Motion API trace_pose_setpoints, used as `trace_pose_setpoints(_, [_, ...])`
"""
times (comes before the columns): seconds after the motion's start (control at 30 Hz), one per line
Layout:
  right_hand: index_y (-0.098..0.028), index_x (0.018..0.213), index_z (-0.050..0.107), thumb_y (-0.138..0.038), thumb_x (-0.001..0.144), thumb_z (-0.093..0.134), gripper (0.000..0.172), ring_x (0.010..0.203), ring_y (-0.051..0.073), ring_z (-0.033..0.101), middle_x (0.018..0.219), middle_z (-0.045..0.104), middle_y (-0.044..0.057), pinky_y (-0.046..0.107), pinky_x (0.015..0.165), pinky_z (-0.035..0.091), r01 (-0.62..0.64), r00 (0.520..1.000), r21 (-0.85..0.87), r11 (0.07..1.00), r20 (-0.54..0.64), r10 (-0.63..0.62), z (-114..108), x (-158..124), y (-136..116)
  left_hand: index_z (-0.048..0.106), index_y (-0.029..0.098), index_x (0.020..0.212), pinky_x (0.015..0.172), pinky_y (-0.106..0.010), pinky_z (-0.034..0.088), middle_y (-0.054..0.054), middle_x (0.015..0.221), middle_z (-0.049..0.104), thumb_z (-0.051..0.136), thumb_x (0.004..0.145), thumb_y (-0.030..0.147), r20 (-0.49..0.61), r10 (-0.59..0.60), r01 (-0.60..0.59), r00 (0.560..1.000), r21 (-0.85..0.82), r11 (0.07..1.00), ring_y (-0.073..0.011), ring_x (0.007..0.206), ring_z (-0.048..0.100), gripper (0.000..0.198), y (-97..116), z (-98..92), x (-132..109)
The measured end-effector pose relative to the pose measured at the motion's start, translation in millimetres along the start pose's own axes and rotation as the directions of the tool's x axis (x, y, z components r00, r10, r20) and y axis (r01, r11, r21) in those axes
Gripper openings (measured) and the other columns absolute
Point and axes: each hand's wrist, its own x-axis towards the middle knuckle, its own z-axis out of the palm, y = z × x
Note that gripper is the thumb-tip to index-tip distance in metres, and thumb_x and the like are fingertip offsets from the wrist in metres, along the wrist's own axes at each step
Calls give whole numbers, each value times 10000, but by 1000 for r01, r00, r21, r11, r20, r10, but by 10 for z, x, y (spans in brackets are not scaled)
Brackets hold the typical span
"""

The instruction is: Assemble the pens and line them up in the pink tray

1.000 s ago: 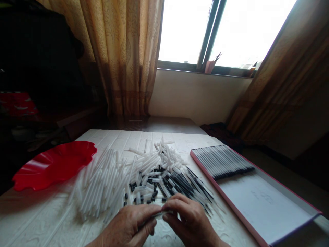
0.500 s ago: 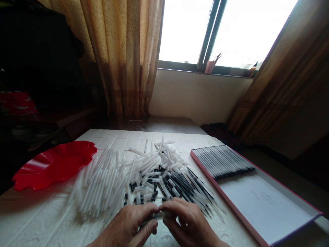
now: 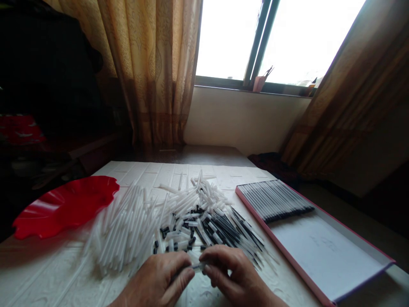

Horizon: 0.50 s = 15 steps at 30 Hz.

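Note:
My left hand (image 3: 161, 279) and my right hand (image 3: 231, 273) meet at the near edge of the table, fingers pinched together on a thin translucent pen tube (image 3: 197, 267) held between them. Just beyond them lies a heap of white pen barrels (image 3: 128, 221), a scatter of small caps and black-tipped pieces (image 3: 183, 232), and a bundle of black ink refills (image 3: 238, 232).
A red wavy-edged plastic dish (image 3: 64, 204) sits at the left. At the right lies a flat pink-rimmed box (image 3: 329, 256) with a row of finished pens (image 3: 275, 199) at its far end. The white embossed table cover (image 3: 47, 273), curtains and a window lie behind.
Both hands have stayed together on the tube and shifted slightly toward me and left; the fingers have worked a little around it. The piles are unchanged.

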Motion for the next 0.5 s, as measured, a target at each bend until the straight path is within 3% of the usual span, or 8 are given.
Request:
trace_pose_setpoints(0.13, [-155, 972, 714, -313, 909, 584, 214, 516, 115, 619, 677, 680, 20, 191, 505, 473, -72, 997, 38, 997, 10, 72, -5, -17, 36, 572, 209, 713, 528, -217, 368, 10, 661, 674, 380, 1019, 356, -36, 9, -4, 999, 127, 992, -141, 597, 662, 390, -4, 4, 6])
trace_pose_setpoints(0.3, [-153, 1066, 722, -382, 938, 546, 316, 523, 117, 600, 720, 725, 42, 201, 519, 470, -79, 991, 4, 997, 111, 78, -81, 4, -19, 630, 220, 850, 581, -220, 419, 1, 778, 714, 433, 999, 285, -46, 72, -62, 996, 190, 980, -162, 693, 695, 255, 15, -10, -19])
trace_pose_setpoints(0.4, [-161, 940, 725, -380, 965, 488, 324, 506, 106, 570, 669, 710, 27, 181, 507, 448, -141, 962, 33, 990, 242, 129, -111, 21, -39, 626, 226, 876, 595, -218, 435, 6, 785, 715, 447, 991, 260, -39, 122, -112, 992, 199, 974, -162, 689, 695, 215, -8, 15, -38])
trace_pose_setpoints(0.5, [-179, 830, 705, -395, 964, 487, 334, 472, 92, 528, 615, 665, 4, 162, 480, 421, -207, 942, 73, 976, 284, 178, -100, 11, -3, 603, 220, 841, 573, -226, 424, 4, 758, 706, 442, 990, 253, -40, 157, -144, 987, 220, 965, -161, 657, 690, 222, -42, 47, -49])
